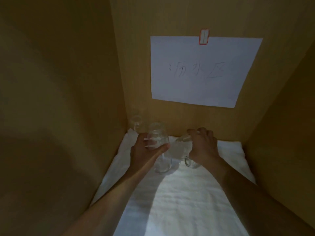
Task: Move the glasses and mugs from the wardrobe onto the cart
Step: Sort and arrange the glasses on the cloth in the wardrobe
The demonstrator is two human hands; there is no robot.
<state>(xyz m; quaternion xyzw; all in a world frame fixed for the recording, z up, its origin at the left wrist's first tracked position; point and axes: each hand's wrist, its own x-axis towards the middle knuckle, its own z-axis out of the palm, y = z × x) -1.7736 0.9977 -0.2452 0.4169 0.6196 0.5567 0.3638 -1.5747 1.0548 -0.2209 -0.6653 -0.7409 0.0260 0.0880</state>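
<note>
Inside wardrobe [179,17], on white towel [179,193]: left hand [146,150] grips upturned glass [157,137]; right hand [203,147] clasps tilted glass mug [179,149] (inverted, presumably draining). One more glass [136,122] stands in the corner.

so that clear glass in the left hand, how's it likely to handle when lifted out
The glass looks smooth and clear, so probably slippery; the left hand wraps it with a full grip. Likely fragile: it sits close to the mug the right hand holds, so they could knock. It looks tall, so perhaps tippy.
</note>
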